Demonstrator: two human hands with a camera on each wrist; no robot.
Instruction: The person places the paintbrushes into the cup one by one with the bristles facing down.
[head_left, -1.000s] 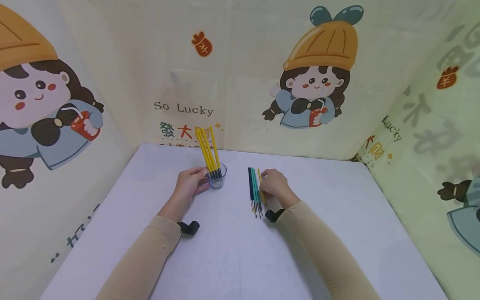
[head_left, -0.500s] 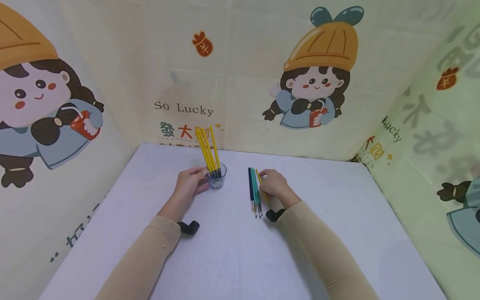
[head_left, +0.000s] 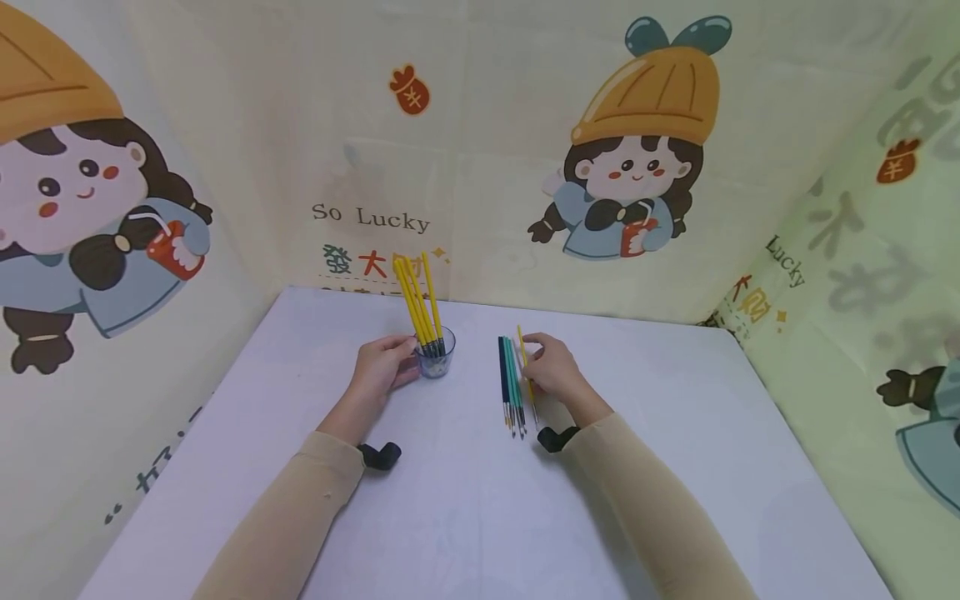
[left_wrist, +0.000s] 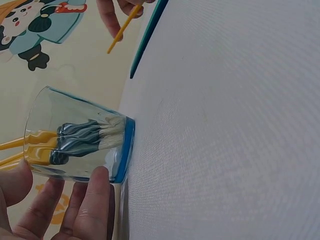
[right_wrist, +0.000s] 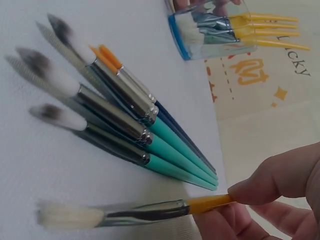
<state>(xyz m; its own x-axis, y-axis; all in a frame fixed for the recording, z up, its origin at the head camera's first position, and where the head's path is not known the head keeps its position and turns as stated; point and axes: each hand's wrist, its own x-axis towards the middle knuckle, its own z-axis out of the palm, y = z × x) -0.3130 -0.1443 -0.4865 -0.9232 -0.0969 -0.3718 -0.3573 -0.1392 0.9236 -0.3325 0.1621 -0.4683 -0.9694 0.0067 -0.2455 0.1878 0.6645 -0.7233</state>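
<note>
My left hand [head_left: 386, 367] holds the side of a clear glass cup [left_wrist: 102, 107], thumb by the rim and fingers along the wall. Several yellow-handled paintbrushes [head_left: 415, 304] stand in it, white bristles down and handles leaning left. Between thumb and fingers, my right hand [head_left: 557, 367] pinches one more yellow paintbrush [right_wrist: 210, 203] by its handle; its pale bristles [right_wrist: 70, 215] point toward me, close over the table. Left of that brush, teal-handled paintbrushes [right_wrist: 172, 152] with dark-tipped bristles lie side by side, along with dark blue-handled ones [head_left: 503, 367] that have orange bristles.
A white cloth covers the table [head_left: 450, 517]. Behind it and at both sides hangs a cream cloth backdrop [head_left: 487, 208] printed with cartoon figures and lettering. Black wrist mounts [head_left: 380, 456] sit at both sleeve cuffs.
The yellow paintbrush in my right hand has tilted, its handle end rising away from the table, and the hand has shifted slightly right. My left hand stays at the cup.
</note>
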